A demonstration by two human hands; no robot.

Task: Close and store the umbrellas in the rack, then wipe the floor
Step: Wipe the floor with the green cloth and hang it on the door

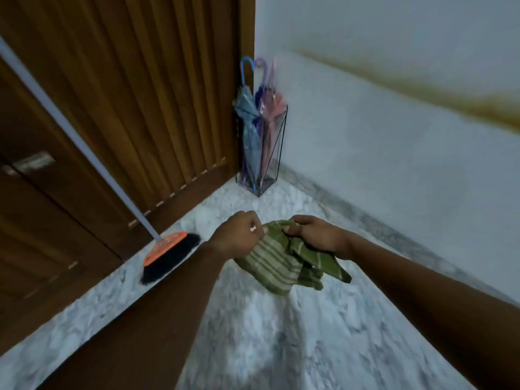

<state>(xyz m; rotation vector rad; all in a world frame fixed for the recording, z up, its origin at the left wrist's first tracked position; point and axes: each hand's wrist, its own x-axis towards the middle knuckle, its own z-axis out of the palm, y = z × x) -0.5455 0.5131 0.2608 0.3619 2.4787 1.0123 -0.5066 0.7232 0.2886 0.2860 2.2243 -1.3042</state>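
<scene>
A green striped cloth hangs bunched between both my hands above the marble floor. My left hand pinches its upper left edge and my right hand grips its top right. In the corner stands a black wire rack holding three closed umbrellas: a blue one, a purple one and a pink one, their hooked handles pointing up.
A broom with an orange head and black bristles leans against the brown wooden door on the left, its pale handle running up left. A white wall with a brownish stain borders the right side.
</scene>
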